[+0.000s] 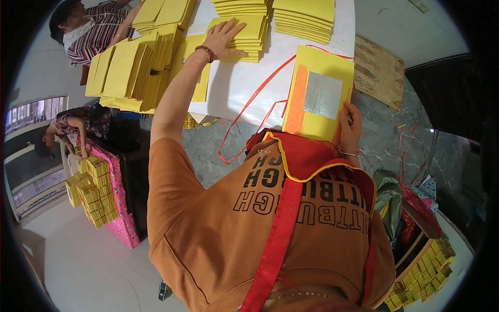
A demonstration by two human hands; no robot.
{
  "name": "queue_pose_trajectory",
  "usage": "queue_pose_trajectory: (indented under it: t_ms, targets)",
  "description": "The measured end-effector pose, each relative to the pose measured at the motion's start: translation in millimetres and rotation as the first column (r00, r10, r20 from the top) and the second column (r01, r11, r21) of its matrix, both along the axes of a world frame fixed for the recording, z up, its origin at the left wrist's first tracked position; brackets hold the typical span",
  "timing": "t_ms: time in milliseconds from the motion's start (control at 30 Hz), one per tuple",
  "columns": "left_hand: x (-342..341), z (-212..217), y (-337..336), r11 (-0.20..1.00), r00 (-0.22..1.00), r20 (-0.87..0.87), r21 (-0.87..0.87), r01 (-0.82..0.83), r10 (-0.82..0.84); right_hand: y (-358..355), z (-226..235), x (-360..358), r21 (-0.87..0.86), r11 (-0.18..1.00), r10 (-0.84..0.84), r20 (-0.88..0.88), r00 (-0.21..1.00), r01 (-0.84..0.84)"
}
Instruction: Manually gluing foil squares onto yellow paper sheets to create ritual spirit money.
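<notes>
My left hand point(224, 39) is stretched forward, fingers spread flat over a stack of yellow paper packets point(249, 32) on the white table point(239, 88). A beaded bracelet circles that wrist. Close to my body, at the table's near edge, lies a yellow packet point(289, 113) with an orange strip and a silver-grey rectangle on top. Curled fingers of my right hand point(351, 127) grip its right edge near the lower corner; its underside is hidden. Red plastic strap point(270, 78) runs loosely beside and behind this packet.
More yellow stacks point(304, 21) stand along the far side, and a leaning pile point(130, 73) sits at left. One person point(101, 31) works at far left, another point(83, 125) beside a pink-covered table point(125, 218). A wooden board point(377, 70) lies right. Bundled packets point(429, 270) fill the lower right.
</notes>
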State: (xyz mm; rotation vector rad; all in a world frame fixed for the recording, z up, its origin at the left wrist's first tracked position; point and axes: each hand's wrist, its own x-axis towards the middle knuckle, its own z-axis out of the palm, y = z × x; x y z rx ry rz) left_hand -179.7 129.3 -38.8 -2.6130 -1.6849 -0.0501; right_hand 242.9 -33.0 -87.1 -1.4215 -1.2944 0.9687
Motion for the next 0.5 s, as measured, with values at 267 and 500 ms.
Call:
queue_pose_trajectory:
  t_ms: [267,500]
  targets:
    - [-1.2,-5.1,-0.7,0.998,0.995,0.101,0.063,0.004,-0.011,1.4,-1.0,0.4,0.024,1.0,0.006,0.014,1.0,-0.006]
    - [3.8,-1.8,0.6,0.998,0.999,0.034,-0.053,-0.04,0.041,1.3,-2.1,1.8,0.044,0.999,0.024,0.039,0.999,-0.026]
